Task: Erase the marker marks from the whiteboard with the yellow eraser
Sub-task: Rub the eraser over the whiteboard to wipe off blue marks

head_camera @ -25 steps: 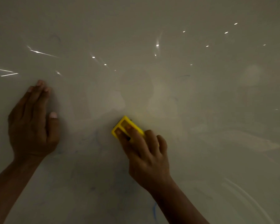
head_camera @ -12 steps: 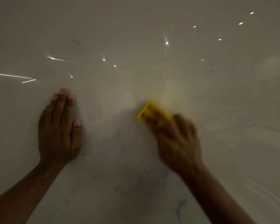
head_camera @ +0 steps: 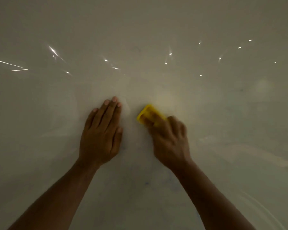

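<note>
Dim light; the whiteboard (head_camera: 156, 39) fills the whole view, glossy, with small bright reflections scattered across its upper part. Left hand (head_camera: 101, 135) lies flat, palm down on the board, fingers straight and close together, holding nothing. Right hand (head_camera: 170, 140) sits just beside it, blurred, fingers curled over and clamped on the yellow eraser (head_camera: 147, 113), which is pressed against the board. The eraser's uncovered end pokes out past the fingertips, near the left hand's fingertips but apart from them. Faint bluish smudges (head_camera: 146, 183) show on the board between the two forearms, below the hands.
</note>
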The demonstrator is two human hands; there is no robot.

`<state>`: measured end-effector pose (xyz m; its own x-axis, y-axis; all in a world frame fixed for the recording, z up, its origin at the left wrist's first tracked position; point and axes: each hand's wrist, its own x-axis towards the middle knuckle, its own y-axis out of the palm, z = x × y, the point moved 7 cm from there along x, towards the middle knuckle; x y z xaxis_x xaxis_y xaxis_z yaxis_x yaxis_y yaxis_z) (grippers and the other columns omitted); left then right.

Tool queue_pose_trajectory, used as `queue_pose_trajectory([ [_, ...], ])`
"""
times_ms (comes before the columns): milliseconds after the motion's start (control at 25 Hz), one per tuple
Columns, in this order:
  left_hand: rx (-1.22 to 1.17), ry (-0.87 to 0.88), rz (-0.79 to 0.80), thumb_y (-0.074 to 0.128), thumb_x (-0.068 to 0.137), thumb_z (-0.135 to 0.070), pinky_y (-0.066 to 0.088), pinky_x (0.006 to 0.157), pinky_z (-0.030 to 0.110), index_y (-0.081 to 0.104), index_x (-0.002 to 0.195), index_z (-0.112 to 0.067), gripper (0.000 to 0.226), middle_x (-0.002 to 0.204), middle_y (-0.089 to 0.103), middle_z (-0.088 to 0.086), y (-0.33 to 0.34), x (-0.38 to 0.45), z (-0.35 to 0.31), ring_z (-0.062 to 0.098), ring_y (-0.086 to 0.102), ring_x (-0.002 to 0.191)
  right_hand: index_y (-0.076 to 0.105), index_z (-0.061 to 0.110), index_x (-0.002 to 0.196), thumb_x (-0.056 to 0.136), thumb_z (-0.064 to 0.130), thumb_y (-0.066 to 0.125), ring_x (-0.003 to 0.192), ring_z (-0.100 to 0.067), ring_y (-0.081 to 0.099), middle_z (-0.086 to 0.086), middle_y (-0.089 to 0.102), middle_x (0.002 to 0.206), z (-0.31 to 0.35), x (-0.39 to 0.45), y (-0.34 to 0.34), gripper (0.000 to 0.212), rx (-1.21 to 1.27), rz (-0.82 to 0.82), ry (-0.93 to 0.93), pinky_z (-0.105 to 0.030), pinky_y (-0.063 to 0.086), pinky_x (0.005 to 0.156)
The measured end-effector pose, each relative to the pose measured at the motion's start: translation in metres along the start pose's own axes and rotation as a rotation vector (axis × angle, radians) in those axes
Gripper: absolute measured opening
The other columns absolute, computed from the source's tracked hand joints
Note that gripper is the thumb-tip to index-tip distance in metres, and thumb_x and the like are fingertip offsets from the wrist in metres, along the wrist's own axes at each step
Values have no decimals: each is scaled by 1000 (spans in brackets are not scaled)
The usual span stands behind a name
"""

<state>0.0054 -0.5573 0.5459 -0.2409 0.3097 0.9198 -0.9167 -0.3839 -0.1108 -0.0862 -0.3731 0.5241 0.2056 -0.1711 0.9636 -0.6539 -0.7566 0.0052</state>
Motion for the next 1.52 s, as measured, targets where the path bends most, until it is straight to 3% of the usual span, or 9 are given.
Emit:
queue_pose_trajectory([
  [240,10,72,106,40,111,-29,35,127,56,45,167,-3,62,176,42,15,-17,-73,35,34,45,159,64,23,144,100,21,55,115,-40,54,-6,46,159,-16,-20,-6,45,62,-26,347,-48,46,93],
  [400,25,126,162,42,109,-33,37,125,56,49,164,-2,64,174,45,17,-23,-83,48,35,48,156,53,31,154,93,20,54,119,-36,53,1,47,161,40,-35,1,62,10,210,-261,-43,52,93],
  [560,14,154,181,43,106,-32,35,123,54,53,160,2,64,169,49,21,-27,-77,49,35,47,154,61,20,148,91,19,67,119,-38,50,-4,42,162,-12,-27,-17,57,76,31,447,-47,45,97],
  [760,4,195,197,43,103,-34,36,119,54,58,153,5,65,163,55,25,-37,-73,46,44,59,146,49,28,157,92,21,56,114,-33,56,-1,45,162,71,-46,-4,65,9,264,-270,-39,49,90],
  [920,-14,186,176,37,111,-40,29,128,51,52,162,0,67,174,43,18,-15,-84,63,31,39,161,58,19,151,90,18,54,103,-35,54,-6,49,157,20,-31,-13,61,89,82,359,-42,50,85],
  [1080,-40,191,157,29,115,-48,23,134,51,32,174,-9,70,184,27,9,11,-100,77,24,16,174,41,22,160,93,25,52,114,-38,53,-8,42,158,113,-57,11,68,65,347,-325,-43,49,94],
  [1280,-15,165,203,31,112,-55,10,140,45,28,176,-17,75,184,27,6,36,-113,97,27,20,173,54,25,154,95,15,55,109,-34,58,-1,47,160,14,-36,-20,60,93,119,59,-41,51,89],
  [1440,-28,159,195,32,111,-54,10,140,46,31,175,-16,74,184,27,6,36,-115,97,27,21,172,45,27,159,92,15,54,119,-35,60,-2,43,158,-31,-34,-29,69,-50,273,-441,-43,52,97],
  [1520,-35,149,201,33,111,-54,11,139,47,32,175,-17,74,184,28,6,37,-117,99,28,23,172,51,24,155,89,8,61,117,-38,61,-6,48,159,-108,-10,-49,69,-68,203,-180,-46,52,97],
])
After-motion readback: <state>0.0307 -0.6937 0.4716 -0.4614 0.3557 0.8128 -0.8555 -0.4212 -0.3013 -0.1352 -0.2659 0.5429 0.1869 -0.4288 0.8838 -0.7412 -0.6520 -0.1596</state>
